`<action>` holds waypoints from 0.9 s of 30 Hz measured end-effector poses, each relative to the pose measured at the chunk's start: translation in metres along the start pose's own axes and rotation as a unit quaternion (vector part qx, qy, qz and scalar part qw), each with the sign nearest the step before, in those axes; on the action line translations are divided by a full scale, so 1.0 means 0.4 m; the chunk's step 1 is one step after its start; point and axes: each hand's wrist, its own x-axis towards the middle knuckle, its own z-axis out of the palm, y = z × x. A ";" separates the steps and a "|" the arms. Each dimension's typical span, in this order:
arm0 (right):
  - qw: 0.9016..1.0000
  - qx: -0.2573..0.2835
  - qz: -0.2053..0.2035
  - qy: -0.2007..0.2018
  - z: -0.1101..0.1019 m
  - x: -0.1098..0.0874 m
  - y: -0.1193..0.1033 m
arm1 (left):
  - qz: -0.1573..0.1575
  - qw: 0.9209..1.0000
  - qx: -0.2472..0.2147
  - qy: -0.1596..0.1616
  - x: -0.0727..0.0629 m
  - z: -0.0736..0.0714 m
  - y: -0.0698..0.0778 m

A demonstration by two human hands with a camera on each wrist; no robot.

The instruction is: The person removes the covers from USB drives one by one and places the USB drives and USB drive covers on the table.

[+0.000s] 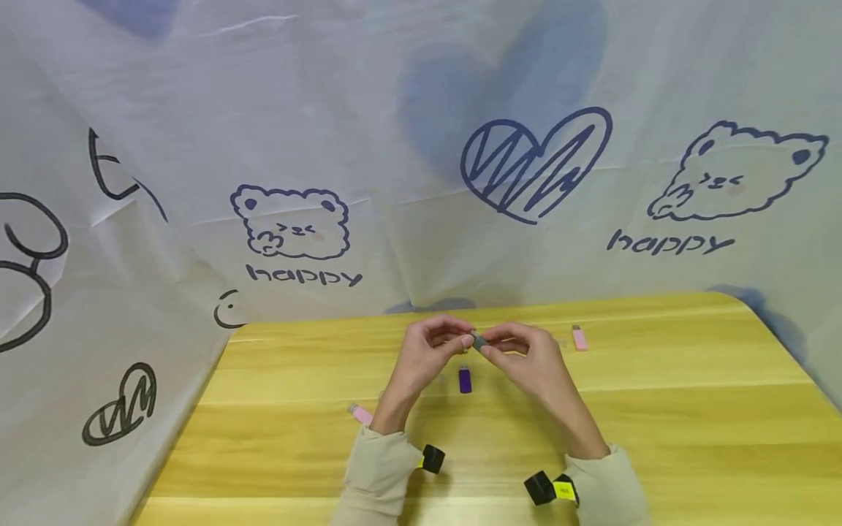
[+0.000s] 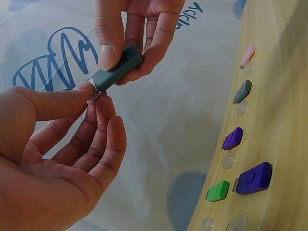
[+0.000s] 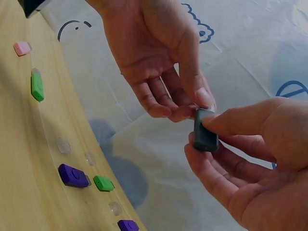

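In the head view both hands meet above the far part of the table. My right hand [image 1: 533, 358] pinches the body of a dark grey-green USB flash drive [image 2: 119, 69] between thumb and fingers. At the drive's other end, my left hand [image 1: 427, 351] pinches a clear cap [image 2: 95, 91] around its connector. Fingertips cover part of this cap, so I cannot tell how far on it sits. Below the hands in the head view lies a purple USB flash drive [image 1: 465, 380].
On the wooden table [image 1: 691, 409] lie pink drives, one at the right [image 1: 579, 338] and one by the left forearm [image 1: 361, 414]. Green drives [image 3: 36, 86], another grey-green drive [image 2: 242, 92] and several clear caps [image 2: 228, 160] lie there too. A printed cloth [image 1: 408, 241] hangs behind.
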 end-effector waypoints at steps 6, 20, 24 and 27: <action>1.000 -0.003 0.008 0.004 0.002 -0.003 -0.005 | 0.010 1.000 -0.003 -0.008 0.002 0.004 0.004; 0.999 0.018 0.033 -0.009 0.006 -0.004 -0.011 | 0.007 1.000 -0.017 -0.003 0.003 -0.001 0.002; 0.999 0.020 0.041 -0.010 0.006 -0.003 -0.012 | -0.002 1.000 -0.016 0.006 0.002 0.000 0.004; 0.999 0.016 0.045 -0.012 0.005 -0.003 -0.013 | -0.012 1.000 -0.017 0.014 -0.001 0.000 0.007</action>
